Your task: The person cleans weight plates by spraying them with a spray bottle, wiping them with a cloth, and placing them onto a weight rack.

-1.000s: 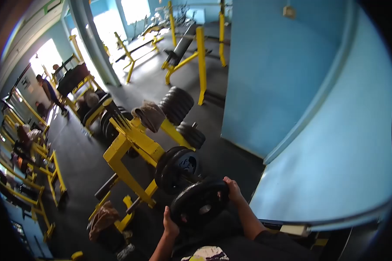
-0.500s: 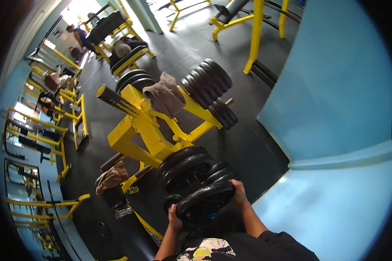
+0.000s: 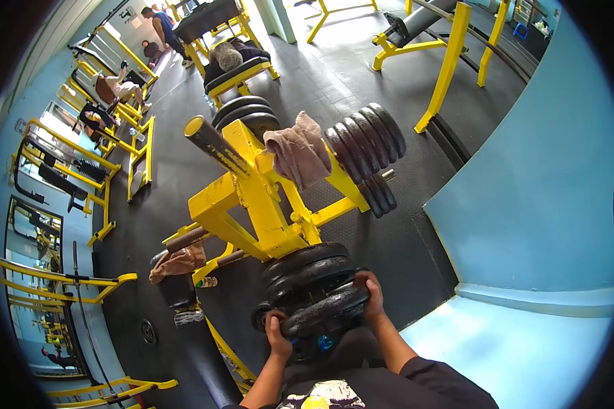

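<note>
Between both hands is a black weight plate (image 3: pixel 327 311), tilted and close in front of larger black plates (image 3: pixel 308 267) on the yellow machine (image 3: pixel 266 211). My left hand (image 3: pixel 277 335) grips its left edge, thumb over the top. Around the right edge are the fingers of my right hand (image 3: pixel 372 297). A smaller black plate (image 3: pixel 259 317) shows just left of the held one. Whether the held plate touches the stack behind it, I cannot tell. Higher up, a grey-brown towel (image 3: pixel 299 151) hangs over the machine beside a row of black plates (image 3: pixel 366 142).
A padded bench (image 3: pixel 208 365) with a brown cloth (image 3: pixel 179 264) at its head lies lower left. Blue wall (image 3: pixel 525 232) rises at the right. One plate (image 3: pixel 148 332) rests on the floor. A person in blue (image 3: pixel 164 28) stands far off among yellow machines.
The held plate and both hands have come closer to the machine's stacked plates. The view has tilted down and turned, so the machine and bench show more fully.
</note>
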The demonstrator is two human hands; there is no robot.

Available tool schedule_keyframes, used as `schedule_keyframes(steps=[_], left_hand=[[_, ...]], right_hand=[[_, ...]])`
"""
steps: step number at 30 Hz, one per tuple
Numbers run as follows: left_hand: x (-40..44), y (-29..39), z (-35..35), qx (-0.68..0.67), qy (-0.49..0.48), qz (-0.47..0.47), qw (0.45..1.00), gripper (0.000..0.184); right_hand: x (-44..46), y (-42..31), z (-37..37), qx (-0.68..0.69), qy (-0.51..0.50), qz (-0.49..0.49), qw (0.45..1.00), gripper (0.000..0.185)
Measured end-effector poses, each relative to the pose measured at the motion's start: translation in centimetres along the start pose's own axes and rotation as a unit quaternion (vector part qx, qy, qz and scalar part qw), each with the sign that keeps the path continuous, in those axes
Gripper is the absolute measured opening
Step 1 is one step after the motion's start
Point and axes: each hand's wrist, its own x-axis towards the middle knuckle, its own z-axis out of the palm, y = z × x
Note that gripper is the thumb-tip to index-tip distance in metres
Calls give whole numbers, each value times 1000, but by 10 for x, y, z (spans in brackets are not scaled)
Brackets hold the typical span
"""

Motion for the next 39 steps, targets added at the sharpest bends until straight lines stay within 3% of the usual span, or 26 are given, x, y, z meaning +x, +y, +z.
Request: schedule_keyframes(steps=[1,3,6,13,15,19,20,21,22,25,27,28,29,31,37,39], left_hand=[[-2,-2,6,0,4,-3,1000,43],[-3,-6,18,-125,155,-37,979,45],[-1,-8,14,-128,156,-48,978,50],[28,-24,8,-117,173,-43,977,50],[42,-44,2,99,126,118,980,56],[55,-59,1,104,100,215,966,51],[56,-61,-2,-111,97,92,985,48],[56,-63,-4,-320,87,-34,943,47],[57,-67,-6,-322,87,-29,942,47],[51,-70,-12,-315,55,-48,946,47],[33,-53,-17,-36,66,-48,996,59],[29,-37,-24,-122,91,-174,973,68],[22,-45,-37,-123,87,-171,974,68],[0,-63,-74,-79,63,-214,972,67],[-77,-139,-211,32,40,-294,955,49],[-106,-161,-256,74,-21,-329,941,45]], right_hand=[[2,-5,5,-1,-3,4,1000,50],[5,-14,13,19,31,-21,999,64],[13,-20,12,-42,-1,-11,999,76],[31,-14,23,-29,2,-23,999,75],[41,-6,27,-8,-2,-47,999,69],[42,-1,24,4,-28,-47,999,63],[41,-1,26,6,-21,-50,999,61],[40,-2,27,7,-13,-54,998,59],[40,0,26,8,-17,-58,998,59],[40,17,14,18,-16,-43,999,60],[36,32,1,-4,50,14,999,63],[34,53,-14,27,73,19,997,63],[19,54,-20,28,74,14,997,63],[-11,59,-28,-5,191,133,973,58],[-150,114,-36,-116,244,256,928,54],[-209,132,-21,-124,264,269,918,55]])
